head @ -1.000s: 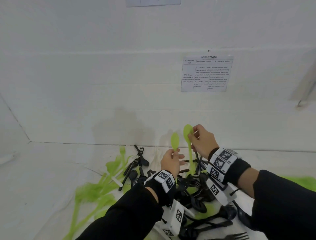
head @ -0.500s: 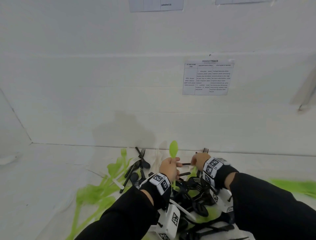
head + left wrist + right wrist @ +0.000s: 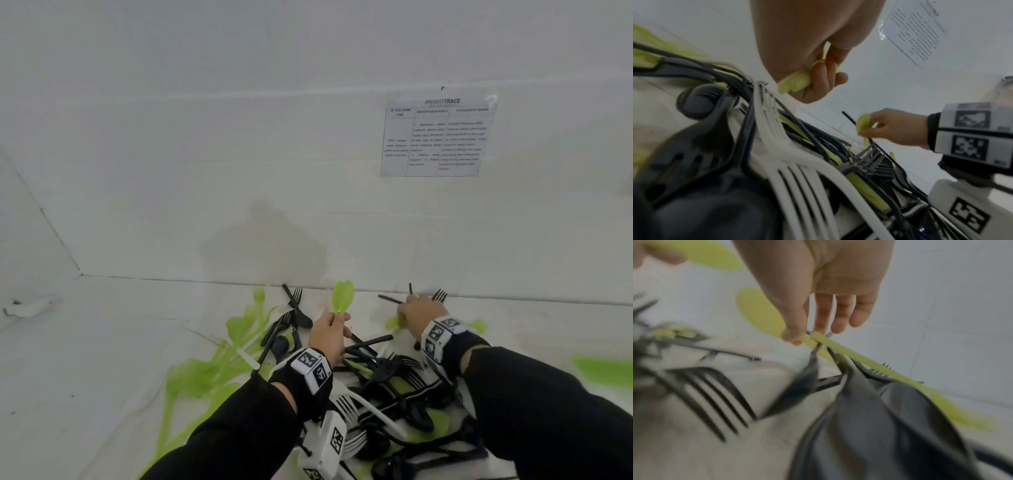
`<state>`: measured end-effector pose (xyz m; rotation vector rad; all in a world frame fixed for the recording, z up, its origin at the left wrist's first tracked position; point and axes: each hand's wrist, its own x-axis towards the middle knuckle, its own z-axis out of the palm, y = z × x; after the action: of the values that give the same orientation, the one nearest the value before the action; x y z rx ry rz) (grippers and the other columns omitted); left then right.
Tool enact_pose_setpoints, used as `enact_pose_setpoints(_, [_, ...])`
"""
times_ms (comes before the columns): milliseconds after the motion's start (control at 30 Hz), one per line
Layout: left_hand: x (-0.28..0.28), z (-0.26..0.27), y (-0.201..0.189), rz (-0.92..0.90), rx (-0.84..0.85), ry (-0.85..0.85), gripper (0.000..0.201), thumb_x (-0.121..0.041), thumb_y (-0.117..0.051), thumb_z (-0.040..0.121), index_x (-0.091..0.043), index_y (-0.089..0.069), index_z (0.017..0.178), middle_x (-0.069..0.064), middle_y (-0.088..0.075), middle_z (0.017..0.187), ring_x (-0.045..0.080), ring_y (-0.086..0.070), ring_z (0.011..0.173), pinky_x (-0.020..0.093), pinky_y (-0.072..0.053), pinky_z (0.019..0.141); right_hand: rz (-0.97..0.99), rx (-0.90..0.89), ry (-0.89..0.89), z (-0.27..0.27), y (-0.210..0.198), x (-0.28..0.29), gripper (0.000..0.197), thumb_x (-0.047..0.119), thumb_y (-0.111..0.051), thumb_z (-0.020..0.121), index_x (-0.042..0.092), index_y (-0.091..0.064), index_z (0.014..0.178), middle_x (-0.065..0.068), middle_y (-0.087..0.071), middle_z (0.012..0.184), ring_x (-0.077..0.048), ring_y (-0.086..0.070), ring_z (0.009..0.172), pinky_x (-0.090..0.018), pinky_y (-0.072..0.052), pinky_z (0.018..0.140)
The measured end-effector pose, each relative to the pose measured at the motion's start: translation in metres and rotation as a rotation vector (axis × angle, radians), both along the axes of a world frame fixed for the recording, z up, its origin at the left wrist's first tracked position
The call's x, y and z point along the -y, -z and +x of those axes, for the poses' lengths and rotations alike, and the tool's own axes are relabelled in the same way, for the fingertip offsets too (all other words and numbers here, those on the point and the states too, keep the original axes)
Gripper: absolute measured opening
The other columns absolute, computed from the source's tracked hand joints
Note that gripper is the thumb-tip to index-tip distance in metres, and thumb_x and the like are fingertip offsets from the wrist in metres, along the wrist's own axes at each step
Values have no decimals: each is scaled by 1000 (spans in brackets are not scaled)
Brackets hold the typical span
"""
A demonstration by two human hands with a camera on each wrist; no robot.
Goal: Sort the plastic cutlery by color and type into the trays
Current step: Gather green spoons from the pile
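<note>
The left hand (image 3: 327, 334) is fisted round the handles of two green spoons (image 3: 342, 296), their long axes upright and bowls pointing to twelve o'clock. At about three o'clock from it the right hand (image 3: 419, 313) pinches another green spoon (image 3: 764, 316) at the neck between thumb and forefinger (other fingers loosely straight); its handle lies across the pile, its bowl toward the left hand. Below both wrists sprawls the cutlery pile (image 3: 387, 394) of black, white and green pieces, on the white table (image 3: 85, 359), against the wall.
</note>
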<state>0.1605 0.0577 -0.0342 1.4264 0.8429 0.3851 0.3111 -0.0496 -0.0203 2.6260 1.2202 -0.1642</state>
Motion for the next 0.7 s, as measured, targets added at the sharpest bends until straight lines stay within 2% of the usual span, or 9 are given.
enact_pose_setpoints(100, [2, -1, 1, 15, -2, -19, 21, -20, -35, 100, -15, -55, 94, -1, -48, 66, 5, -31, 30, 13, -22, 32, 378, -78, 137, 3, -15, 2, 24, 29, -39, 99, 14, -53, 111, -11, -57, 118, -29, -49, 111, -36, -40, 89])
enact_pose_setpoints(200, [6, -1, 2, 54, 2, -27, 21, -21, -36, 99, -16, -56, 93, -2, -50, 66, 11, -33, 44, 21, -24, 43, 774, -262, 193, -4, -35, 6, 16, 23, -39, 99, 9, -39, 92, -19, -62, 98, -36, -58, 95, -34, -38, 72])
enact_pose_setpoints(267, [9, -2, 3, 75, 8, -24, 21, -20, -37, 99, -17, -57, 93, -2, -51, 65, 12, -33, 45, 23, -24, 46, 837, -325, 148, -18, -43, 13, 16, 19, -38, 100, 8, -35, 88, -20, -57, 87, -38, -59, 92, -35, -37, 70])
enact_pose_setpoints(367, [15, -7, 1, 85, 24, -15, 21, -19, -37, 99, -15, -57, 95, -2, -50, 64, 12, -34, 46, 24, -24, 46, 543, -312, 112, -50, -47, 36, 24, 27, -35, 100, 6, -45, 95, -19, -57, 97, -33, -56, 103, -31, -32, 72])
enact_pose_setpoints(433, [19, -11, 0, 84, 34, -9, 21, -19, -36, 100, -14, -56, 96, -1, -49, 64, 12, -34, 46, 24, -24, 46, 224, -285, 66, -70, -39, 55, 31, 32, -42, 97, 5, -54, 106, -17, -59, 107, -27, -56, 105, -29, -39, 80])
enact_pose_setpoints(533, [25, -18, 1, 74, 41, -1, 20, -19, -36, 100, -14, -55, 97, -1, -48, 64, 10, -33, 42, 20, -25, 41, -149, -257, 97, -85, -11, 81, 32, 33, -53, 90, 7, -60, 108, -11, -62, 111, -23, -60, 103, -28, -48, 91])
enact_pose_setpoints(633, [30, -27, 2, 32, 39, 4, 19, -19, -36, 100, -15, -54, 95, -1, -46, 64, 5, -30, 30, 13, -20, 32, -161, -257, 163, -91, 8, 95, 39, 35, -57, 87, 8, -59, 113, -11, -63, 118, -26, -61, 108, -31, -51, 92])
enact_pose_setpoints(700, [34, -33, 3, 17, 30, 22, 19, -18, -36, 99, -14, -54, 96, 0, -47, 65, 8, -32, 35, 12, -20, 31, -102, -286, 194, -95, 7, 97, 37, 31, -55, 89, 8, -57, 118, -10, -60, 123, -26, -57, 115, -30, -46, 95])
